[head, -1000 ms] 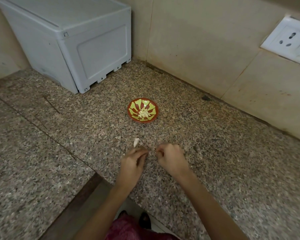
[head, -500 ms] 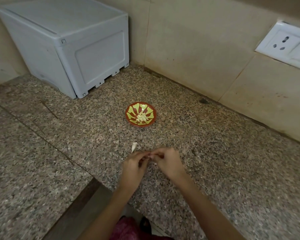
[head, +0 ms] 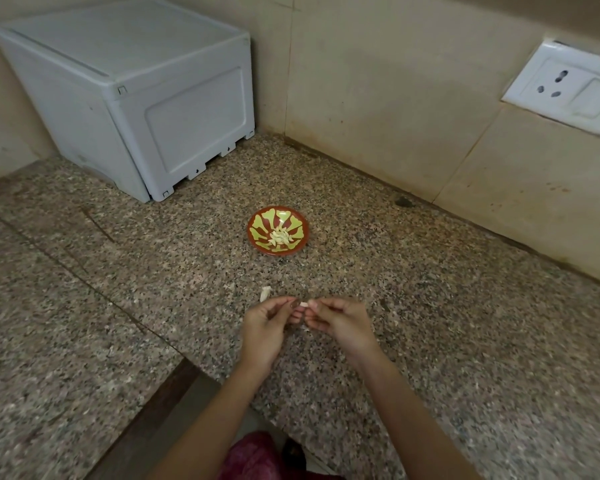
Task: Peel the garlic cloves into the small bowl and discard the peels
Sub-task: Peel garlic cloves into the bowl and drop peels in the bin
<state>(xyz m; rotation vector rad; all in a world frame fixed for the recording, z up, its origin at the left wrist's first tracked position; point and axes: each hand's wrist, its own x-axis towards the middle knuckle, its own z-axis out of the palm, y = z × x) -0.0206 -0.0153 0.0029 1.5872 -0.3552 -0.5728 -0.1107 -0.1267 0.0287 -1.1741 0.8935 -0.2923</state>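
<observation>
The two hands, apart a second ago, are now meeting fingertip to fingertip over the counter, a little in from its front edge. The left hand is pinching one end of a small white garlic clove between thumb and forefinger. The right hand is pinching the other end, with its remaining fingers curled under. Both hands closing on the one clove suggests a fresh peeling stroke is starting. How much skin is on the clove is too small to tell.

Just beyond the left hand's fingertips, a loose white piece is lying on the counter. It could be an unpeeled clove or a shed peel, and either way it is waiting to be dealt with.

Farther toward the back edge, well apart from the hands, the small bowl is sitting upright, patterned red and yellow. Peeled cloves are piling up in its middle, so the task looks well along.

In the back left corner a white plastic box is standing against the wall, and a wall socket is showing at the far right.
</observation>
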